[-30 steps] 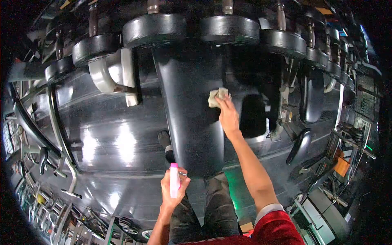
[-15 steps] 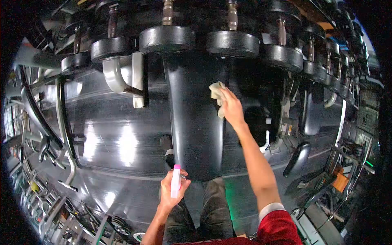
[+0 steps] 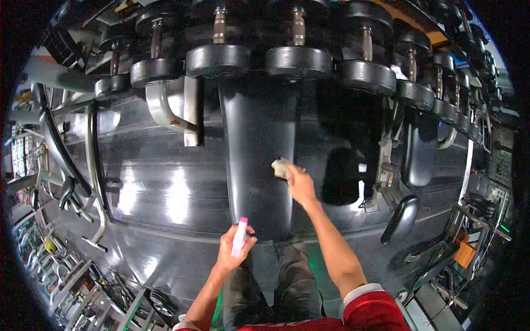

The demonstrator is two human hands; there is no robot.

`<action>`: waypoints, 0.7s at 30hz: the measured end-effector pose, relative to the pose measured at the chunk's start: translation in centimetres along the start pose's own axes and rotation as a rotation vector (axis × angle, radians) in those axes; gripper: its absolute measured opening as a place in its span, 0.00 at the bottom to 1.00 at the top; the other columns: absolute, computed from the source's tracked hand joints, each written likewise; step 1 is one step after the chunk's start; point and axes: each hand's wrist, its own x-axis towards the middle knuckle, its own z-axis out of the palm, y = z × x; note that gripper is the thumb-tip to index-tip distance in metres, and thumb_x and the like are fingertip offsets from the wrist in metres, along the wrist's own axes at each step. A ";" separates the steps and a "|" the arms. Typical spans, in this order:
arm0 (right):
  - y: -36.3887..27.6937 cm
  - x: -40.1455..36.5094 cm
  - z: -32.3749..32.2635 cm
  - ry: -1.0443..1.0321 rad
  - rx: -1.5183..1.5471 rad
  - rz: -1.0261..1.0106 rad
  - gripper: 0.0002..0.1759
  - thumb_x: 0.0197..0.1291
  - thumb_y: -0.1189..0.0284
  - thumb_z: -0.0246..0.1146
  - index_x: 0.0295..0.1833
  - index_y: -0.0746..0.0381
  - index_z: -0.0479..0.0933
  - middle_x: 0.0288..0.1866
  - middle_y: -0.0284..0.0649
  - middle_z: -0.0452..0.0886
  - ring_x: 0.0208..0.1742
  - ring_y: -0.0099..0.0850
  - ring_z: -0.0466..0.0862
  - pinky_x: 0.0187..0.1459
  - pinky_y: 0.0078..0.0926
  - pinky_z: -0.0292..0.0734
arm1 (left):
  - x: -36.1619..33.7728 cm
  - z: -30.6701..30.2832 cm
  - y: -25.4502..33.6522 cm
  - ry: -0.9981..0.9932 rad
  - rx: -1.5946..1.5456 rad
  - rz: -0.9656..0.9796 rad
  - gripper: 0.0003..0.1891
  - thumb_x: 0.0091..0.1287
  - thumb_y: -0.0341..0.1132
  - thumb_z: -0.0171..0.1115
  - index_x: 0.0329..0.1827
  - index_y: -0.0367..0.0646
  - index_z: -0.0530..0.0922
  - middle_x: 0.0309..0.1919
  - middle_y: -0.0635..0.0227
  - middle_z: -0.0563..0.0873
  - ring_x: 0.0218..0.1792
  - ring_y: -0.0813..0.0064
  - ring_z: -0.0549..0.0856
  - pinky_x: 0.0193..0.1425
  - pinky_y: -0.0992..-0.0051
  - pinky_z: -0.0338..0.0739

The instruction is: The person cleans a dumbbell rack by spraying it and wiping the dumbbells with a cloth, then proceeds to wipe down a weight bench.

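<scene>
My right hand (image 3: 301,186) grips a crumpled pale cloth (image 3: 281,169), its fingers closed round it over the right half of a black padded bench (image 3: 259,138). The bench runs away from me, with glossy light along its side edges. Nearer to me, my left hand (image 3: 231,248) is wrapped round a white bottle with a pink top (image 3: 240,238), held upright in front of my legs by the bench's near end.
A row of black dumbbells (image 3: 218,60) with metal handles lines the rack across the far end of the bench. Bent grey metal tubing (image 3: 163,107) stands left of the bench. A black pad (image 3: 400,219) sits to the right, and gym machines (image 3: 66,165) fill the left side.
My right hand has drawn the cloth toward me and slightly left along the bench. My left hand keeps hold of the bottle, nearly in place. The view has shifted a little.
</scene>
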 end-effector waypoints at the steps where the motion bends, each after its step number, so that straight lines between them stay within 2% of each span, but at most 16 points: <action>1: 0.8 1.1 0.3 0.140 0.227 -0.065 0.16 0.60 0.72 0.59 0.55 0.59 0.73 0.47 0.54 0.80 0.47 0.54 0.81 0.48 0.45 0.78 | -0.2 0.0 0.4 -0.020 0.026 -0.035 0.11 0.58 0.26 0.68 0.43 0.40 0.77 0.20 0.75 0.79 0.24 0.86 0.76 0.31 0.80 0.72; 3: 0.1 3.7 0.2 0.365 0.414 -0.145 0.19 0.61 0.74 0.57 0.59 0.60 0.72 0.49 0.53 0.80 0.50 0.53 0.80 0.49 0.42 0.76 | -0.5 0.3 -0.1 -0.022 0.054 -0.029 0.11 0.58 0.26 0.68 0.43 0.40 0.77 0.20 0.75 0.79 0.24 0.86 0.76 0.30 0.80 0.72; 4: -1.2 5.0 -0.9 0.386 0.370 -0.216 0.20 0.62 0.76 0.56 0.60 0.60 0.72 0.52 0.52 0.79 0.52 0.50 0.79 0.52 0.40 0.75 | -0.8 0.4 -0.5 -0.018 0.076 -0.030 0.11 0.58 0.26 0.68 0.43 0.40 0.77 0.19 0.75 0.78 0.23 0.86 0.76 0.30 0.80 0.72; 5: -2.1 6.6 -0.6 0.494 0.260 -0.297 0.19 0.62 0.78 0.55 0.60 0.59 0.73 0.55 0.51 0.78 0.52 0.50 0.79 0.52 0.39 0.76 | -1.0 0.6 -0.3 -0.027 0.089 0.010 0.12 0.57 0.26 0.68 0.43 0.40 0.78 0.21 0.72 0.79 0.23 0.84 0.77 0.30 0.79 0.72; 6: -3.6 7.8 -0.7 0.479 0.278 -0.327 0.19 0.61 0.79 0.55 0.59 0.59 0.74 0.56 0.49 0.77 0.55 0.49 0.78 0.55 0.38 0.75 | -1.4 0.7 -0.6 -0.023 0.091 0.001 0.12 0.57 0.26 0.68 0.43 0.40 0.78 0.21 0.72 0.79 0.23 0.84 0.77 0.30 0.79 0.72; 8: -4.9 9.1 1.1 0.415 0.049 -0.374 0.21 0.59 0.80 0.55 0.59 0.60 0.74 0.59 0.49 0.76 0.62 0.46 0.74 0.62 0.38 0.71 | -2.2 0.8 -1.3 -0.021 0.111 0.096 0.12 0.57 0.26 0.69 0.43 0.41 0.79 0.22 0.71 0.79 0.22 0.82 0.77 0.30 0.78 0.73; 10: -4.4 9.0 4.6 0.458 -0.152 -0.458 0.21 0.59 0.80 0.55 0.59 0.57 0.75 0.61 0.46 0.75 0.66 0.43 0.72 0.66 0.40 0.66 | -3.0 0.8 -1.6 -0.017 0.119 0.092 0.12 0.56 0.26 0.69 0.43 0.41 0.79 0.23 0.71 0.79 0.22 0.82 0.77 0.30 0.78 0.73; 12: -4.3 7.1 6.0 0.495 -0.112 -0.415 0.21 0.58 0.81 0.55 0.58 0.55 0.76 0.62 0.44 0.76 0.67 0.42 0.71 0.69 0.42 0.63 | -3.7 0.4 -1.9 -0.028 0.126 0.099 0.13 0.56 0.26 0.69 0.43 0.42 0.79 0.25 0.71 0.80 0.23 0.82 0.77 0.30 0.78 0.73; 13: -4.0 5.5 6.4 0.462 -0.159 -0.435 0.22 0.58 0.81 0.54 0.57 0.55 0.76 0.61 0.44 0.76 0.67 0.42 0.71 0.69 0.41 0.63 | -4.1 0.0 -2.8 -0.052 0.105 0.071 0.12 0.56 0.26 0.70 0.43 0.42 0.79 0.29 0.70 0.81 0.24 0.83 0.78 0.31 0.79 0.74; 16: -2.6 1.0 6.8 0.301 -0.241 -0.459 0.23 0.56 0.82 0.54 0.57 0.54 0.76 0.61 0.45 0.77 0.67 0.40 0.71 0.70 0.40 0.63 | -4.9 -0.3 -2.7 -0.036 0.028 0.020 0.12 0.57 0.26 0.70 0.43 0.42 0.78 0.30 0.71 0.81 0.25 0.84 0.78 0.31 0.79 0.74; 17: -2.2 0.2 6.8 0.362 -0.284 -0.530 0.21 0.58 0.80 0.55 0.56 0.52 0.76 0.59 0.45 0.77 0.62 0.41 0.75 0.64 0.40 0.69 | -5.2 -0.5 -2.7 -0.033 0.019 0.027 0.12 0.57 0.26 0.70 0.43 0.42 0.78 0.30 0.71 0.81 0.25 0.84 0.78 0.31 0.79 0.74; 18: -1.8 0.1 6.7 0.364 -0.290 -0.538 0.21 0.58 0.80 0.55 0.56 0.52 0.76 0.59 0.45 0.77 0.62 0.41 0.75 0.64 0.40 0.69 | -5.4 -0.8 -2.9 -0.037 0.055 0.034 0.12 0.57 0.26 0.69 0.43 0.42 0.78 0.30 0.71 0.81 0.26 0.84 0.79 0.32 0.79 0.74; 20: -3.0 -0.6 5.0 0.072 -0.197 -0.229 0.17 0.61 0.76 0.55 0.55 0.53 0.75 0.53 0.46 0.80 0.54 0.44 0.79 0.55 0.43 0.75 | -5.7 -1.5 -2.9 -0.039 0.088 0.042 0.12 0.57 0.26 0.69 0.43 0.42 0.78 0.31 0.72 0.82 0.26 0.84 0.79 0.32 0.79 0.74; 21: -3.8 0.2 4.2 0.123 -0.008 -0.176 0.13 0.63 0.72 0.55 0.54 0.56 0.73 0.47 0.47 0.81 0.48 0.49 0.81 0.47 0.47 0.76 | -5.8 -1.8 -2.9 -0.042 0.077 0.035 0.12 0.57 0.26 0.69 0.43 0.42 0.78 0.31 0.72 0.82 0.26 0.84 0.79 0.32 0.79 0.74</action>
